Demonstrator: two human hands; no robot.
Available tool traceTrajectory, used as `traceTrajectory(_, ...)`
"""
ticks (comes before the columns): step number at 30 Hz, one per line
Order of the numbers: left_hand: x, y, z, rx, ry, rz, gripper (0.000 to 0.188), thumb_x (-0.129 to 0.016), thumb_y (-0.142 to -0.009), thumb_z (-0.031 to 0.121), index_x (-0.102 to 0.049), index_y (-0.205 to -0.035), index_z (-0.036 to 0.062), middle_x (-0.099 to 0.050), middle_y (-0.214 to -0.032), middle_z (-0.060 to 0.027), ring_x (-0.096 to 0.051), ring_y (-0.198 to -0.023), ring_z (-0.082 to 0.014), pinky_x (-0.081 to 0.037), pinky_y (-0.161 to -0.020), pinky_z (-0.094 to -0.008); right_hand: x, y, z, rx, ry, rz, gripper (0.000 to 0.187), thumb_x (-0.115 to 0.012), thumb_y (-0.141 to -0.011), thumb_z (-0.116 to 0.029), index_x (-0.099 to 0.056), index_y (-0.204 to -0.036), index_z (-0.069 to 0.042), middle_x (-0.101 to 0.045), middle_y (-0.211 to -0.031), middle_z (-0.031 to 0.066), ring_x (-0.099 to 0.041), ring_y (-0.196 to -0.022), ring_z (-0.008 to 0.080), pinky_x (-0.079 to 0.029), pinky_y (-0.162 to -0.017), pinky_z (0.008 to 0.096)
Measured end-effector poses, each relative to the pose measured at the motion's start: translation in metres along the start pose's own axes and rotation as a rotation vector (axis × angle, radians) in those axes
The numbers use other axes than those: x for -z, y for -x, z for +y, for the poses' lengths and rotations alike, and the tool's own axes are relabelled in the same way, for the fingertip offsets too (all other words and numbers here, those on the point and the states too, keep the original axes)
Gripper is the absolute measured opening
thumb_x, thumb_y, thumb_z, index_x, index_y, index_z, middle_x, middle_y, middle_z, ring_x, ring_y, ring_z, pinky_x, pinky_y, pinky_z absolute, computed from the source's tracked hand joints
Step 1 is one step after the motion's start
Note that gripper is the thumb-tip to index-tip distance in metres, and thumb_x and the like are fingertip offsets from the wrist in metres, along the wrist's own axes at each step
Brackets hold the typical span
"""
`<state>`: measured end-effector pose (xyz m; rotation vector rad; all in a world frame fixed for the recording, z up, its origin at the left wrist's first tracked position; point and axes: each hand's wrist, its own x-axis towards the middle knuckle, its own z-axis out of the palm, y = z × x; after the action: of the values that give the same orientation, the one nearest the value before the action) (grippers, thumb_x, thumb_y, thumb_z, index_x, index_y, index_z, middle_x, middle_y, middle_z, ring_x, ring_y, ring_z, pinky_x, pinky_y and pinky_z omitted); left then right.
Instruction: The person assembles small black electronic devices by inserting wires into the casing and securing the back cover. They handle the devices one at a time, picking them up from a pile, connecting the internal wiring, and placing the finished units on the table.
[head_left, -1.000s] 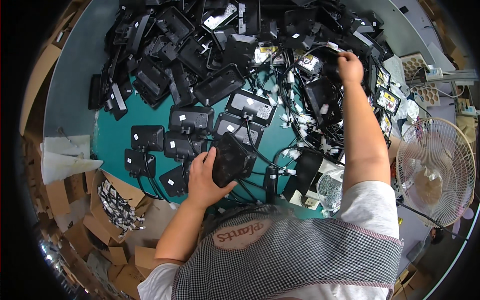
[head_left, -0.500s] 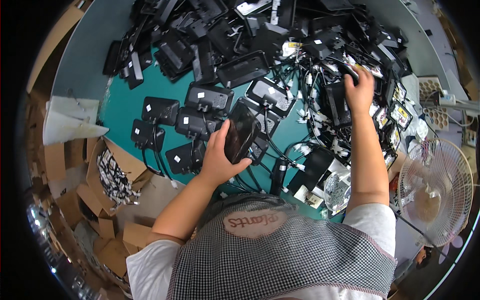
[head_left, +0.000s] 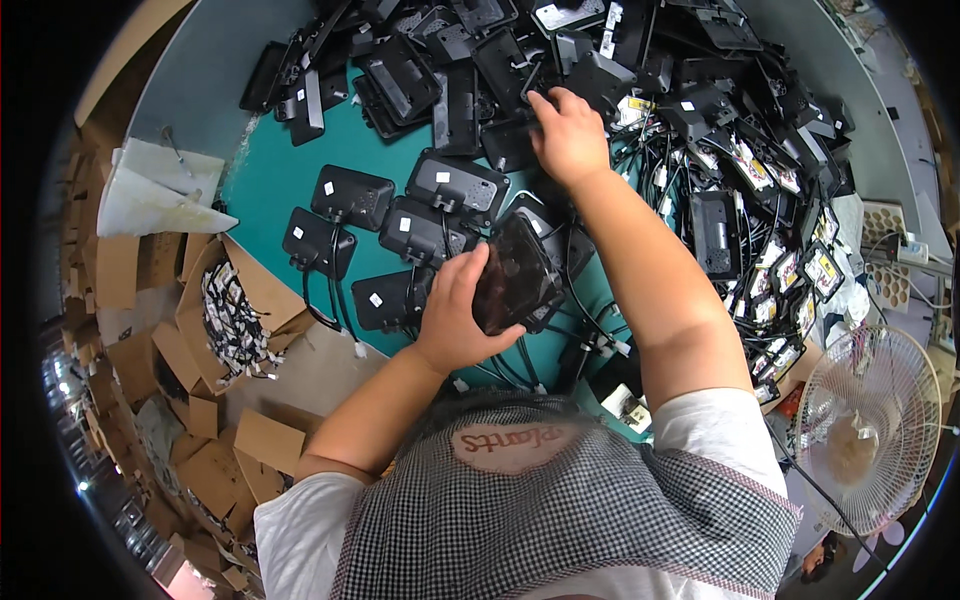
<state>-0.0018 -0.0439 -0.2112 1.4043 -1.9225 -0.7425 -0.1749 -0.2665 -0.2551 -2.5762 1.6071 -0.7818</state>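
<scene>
My left hand [head_left: 455,315] grips a black rectangular device with a glossy dark face [head_left: 517,275], tilted over the teal table. Fingers lie along its left edge and the thumb crosses its lower side. My right hand [head_left: 572,135] is stretched out over a black plastic housing [head_left: 508,146] at the near edge of the pile. Its thumb and fingers are apart, and no held thing shows in it; the palm hides part of the housing. Left of the held device lie several black units with white stickers and cables, one of them a larger unit [head_left: 457,183].
A heap of black plastic housings [head_left: 405,80] fills the far side. At right are tangled cables with white connectors and labelled parts [head_left: 822,268]. A fan [head_left: 850,440] stands at lower right. Cardboard boxes [head_left: 268,440] and a box of bundled cables [head_left: 235,320] are at left.
My right hand has moved left from the cables and parts at right to the housings near the middle. My left hand still holds the device. The whole view has shifted somewhat.
</scene>
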Motion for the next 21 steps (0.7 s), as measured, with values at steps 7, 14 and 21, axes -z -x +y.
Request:
traceTrajectory(7, 0.006, 0.006, -0.002, -0.026, 0.011, 0.009, 0.108, -0.086, -0.056, 0.023, -0.028, -0.144, -0.001, -0.045, -0.131, -0.0237, -0.047, -0.117, -0.04, -0.039, -0.101, -0.0479, 0.027, -0.025, 0.006, -0.086, 0.169, -0.366, 0.015, -0.057, -0.085, -0.02, -0.067, -0.091, -0.01, -0.064, -0.094, 0.0128, -0.066, -0.086, 0.0338, -0.052, -0.074, 0.0446)
traceTrajectory(14, 0.004, -0.005, 0.011, 0.137, 0.193, 0.077, 0.11, -0.084, -0.062, 0.018, -0.02, -0.15, 0.0014, -0.043, -0.134, -0.0202, -0.046, -0.124, -0.0325, -0.038, -0.104, -0.0421, 0.079, 0.066, 0.001, -0.693, -0.497, 0.026, 0.026, -0.07, -0.081, -0.026, -0.067, -0.084, 0.0, -0.071, -0.085, 0.0156, -0.068, -0.077, 0.0266, -0.051, -0.073, 0.0354)
traceTrajectory(21, 0.001, -0.026, 0.069, 0.1, -0.081, 0.063, 0.11, -0.086, -0.06, 0.026, -0.025, -0.148, 0.004, -0.046, -0.126, -0.0235, -0.049, -0.116, -0.0381, -0.042, -0.099, -0.0459, 0.09, 0.161, -0.069, -1.092, -1.364, 0.03, 0.012, -0.064, -0.088, -0.01, -0.058, -0.08, -0.002, -0.061, -0.077, 0.0012, -0.054, -0.072, 0.0054, -0.043, -0.064, 0.0203)
